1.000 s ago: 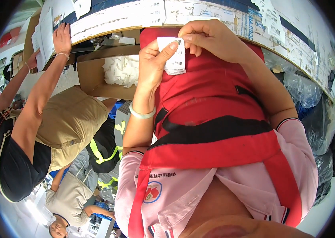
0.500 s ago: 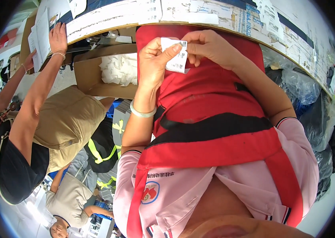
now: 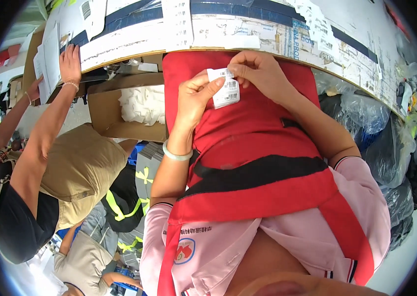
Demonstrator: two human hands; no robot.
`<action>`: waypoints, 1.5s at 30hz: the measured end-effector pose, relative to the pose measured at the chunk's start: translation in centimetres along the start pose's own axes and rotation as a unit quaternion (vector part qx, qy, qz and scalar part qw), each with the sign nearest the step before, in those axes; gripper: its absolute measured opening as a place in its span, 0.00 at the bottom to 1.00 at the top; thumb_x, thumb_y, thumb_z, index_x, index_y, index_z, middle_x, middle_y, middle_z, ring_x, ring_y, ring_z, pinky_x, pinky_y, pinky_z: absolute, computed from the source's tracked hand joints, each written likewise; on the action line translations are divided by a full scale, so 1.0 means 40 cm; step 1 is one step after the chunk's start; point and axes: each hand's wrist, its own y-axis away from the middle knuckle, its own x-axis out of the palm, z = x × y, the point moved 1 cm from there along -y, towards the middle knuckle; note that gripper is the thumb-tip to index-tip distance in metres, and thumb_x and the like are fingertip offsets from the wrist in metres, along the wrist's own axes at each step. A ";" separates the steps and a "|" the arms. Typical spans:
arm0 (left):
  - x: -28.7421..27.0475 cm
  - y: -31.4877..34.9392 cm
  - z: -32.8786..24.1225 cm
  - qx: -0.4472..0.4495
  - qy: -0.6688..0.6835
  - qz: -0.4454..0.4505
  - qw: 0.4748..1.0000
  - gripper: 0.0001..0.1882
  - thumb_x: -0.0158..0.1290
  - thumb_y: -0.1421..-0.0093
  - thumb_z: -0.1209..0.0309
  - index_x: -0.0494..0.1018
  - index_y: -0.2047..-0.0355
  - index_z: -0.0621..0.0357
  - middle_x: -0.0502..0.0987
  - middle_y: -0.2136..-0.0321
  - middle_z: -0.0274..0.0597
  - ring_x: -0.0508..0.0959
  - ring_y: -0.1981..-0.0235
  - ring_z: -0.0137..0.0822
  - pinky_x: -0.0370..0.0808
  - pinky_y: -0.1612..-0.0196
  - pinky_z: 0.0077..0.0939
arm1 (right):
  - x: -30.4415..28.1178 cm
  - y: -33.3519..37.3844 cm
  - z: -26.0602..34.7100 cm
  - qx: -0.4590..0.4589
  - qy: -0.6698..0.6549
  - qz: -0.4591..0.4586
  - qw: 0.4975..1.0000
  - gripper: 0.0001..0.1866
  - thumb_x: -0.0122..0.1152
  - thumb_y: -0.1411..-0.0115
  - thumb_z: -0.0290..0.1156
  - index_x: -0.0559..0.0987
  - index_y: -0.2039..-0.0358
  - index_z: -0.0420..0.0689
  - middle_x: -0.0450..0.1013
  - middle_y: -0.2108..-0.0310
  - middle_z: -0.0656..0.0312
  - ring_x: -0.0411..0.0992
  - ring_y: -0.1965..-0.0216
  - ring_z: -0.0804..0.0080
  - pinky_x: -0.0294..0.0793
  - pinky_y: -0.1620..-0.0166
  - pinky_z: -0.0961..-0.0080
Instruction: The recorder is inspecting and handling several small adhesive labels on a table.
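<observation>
My left hand (image 3: 194,97) is closed on a small white tag with printed barcodes (image 3: 226,95), its thumb lying across the front. My right hand (image 3: 261,74) pinches a white barcode sticker (image 3: 224,73) at the upper edge of that tag, thumb and forefinger together. Whether the sticker is stuck to the tag or apart from it I cannot tell. Both hands are held over my red apron (image 3: 248,116), just short of the table edge.
Ahead runs a worn, taped tabletop (image 3: 134,42) with a strip of barcode labels (image 3: 177,24) and more label sheets (image 3: 319,27). Below it sits a cardboard box (image 3: 107,111) of white scraps (image 3: 142,105). A co-worker's hand (image 3: 70,64) rests on the table at left. Plastic bags (image 3: 381,148) lie right.
The view has tilted, so table and hands appear lower. The tag has turned to show more of its barcodes, and my right fingers have shifted to its upper edge.
</observation>
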 end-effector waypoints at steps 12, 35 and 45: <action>-0.092 -0.049 0.063 -0.084 0.145 0.026 0.985 0.08 0.55 0.41 0.77 0.76 0.63 0.69 0.79 0.68 0.44 0.80 0.68 0.32 0.79 0.62 0.27 | -0.176 -0.088 0.024 0.004 0.109 -0.096 0.989 0.08 0.56 0.39 0.31 0.78 0.63 0.41 0.72 0.74 0.67 0.69 0.74 0.84 0.71 0.68 0.86; -0.078 -0.045 0.067 -0.083 0.067 0.034 0.994 0.06 0.57 0.43 0.78 0.78 0.65 0.65 0.78 0.71 0.34 0.71 0.75 0.20 0.70 0.70 0.14 | -0.154 -0.116 0.051 0.042 0.098 -0.070 0.992 0.08 0.58 0.41 0.27 0.77 0.71 0.34 0.74 0.80 0.59 0.73 0.80 0.75 0.73 0.78 0.81; -0.094 -0.052 0.079 -0.069 0.062 0.053 0.994 0.06 0.56 0.42 0.77 0.77 0.65 0.67 0.79 0.69 0.41 0.77 0.70 0.27 0.75 0.65 0.20 | -0.150 -0.118 0.051 0.043 0.099 -0.074 0.991 0.08 0.57 0.41 0.27 0.77 0.72 0.34 0.73 0.80 0.59 0.72 0.80 0.75 0.73 0.78 0.81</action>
